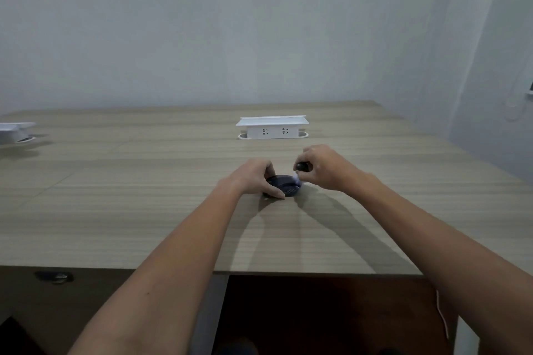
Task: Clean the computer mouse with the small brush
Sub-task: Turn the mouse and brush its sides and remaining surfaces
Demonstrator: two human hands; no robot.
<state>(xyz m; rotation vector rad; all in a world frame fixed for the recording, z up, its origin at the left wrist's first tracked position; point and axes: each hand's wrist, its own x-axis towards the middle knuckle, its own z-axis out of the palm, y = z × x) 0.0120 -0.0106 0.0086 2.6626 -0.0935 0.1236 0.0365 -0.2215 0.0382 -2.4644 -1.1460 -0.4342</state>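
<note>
Resting mouse [284, 186] between left fingers [271, 194], brush [300, 171] above

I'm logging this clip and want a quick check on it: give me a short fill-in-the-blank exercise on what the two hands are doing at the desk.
1. The left hand steadies the dark ____ on the wooden table.
2. The small brush is held by the ____ hand.
3. The brush's pale bristles touch the mouse at its ____ side.
4. Behind the hands stands a white ____ box with two outlets.

Missing words: mouse; right; right; socket

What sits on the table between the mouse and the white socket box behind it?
Nothing: in the head view only bare table separates the mouse from the socket box.
</note>
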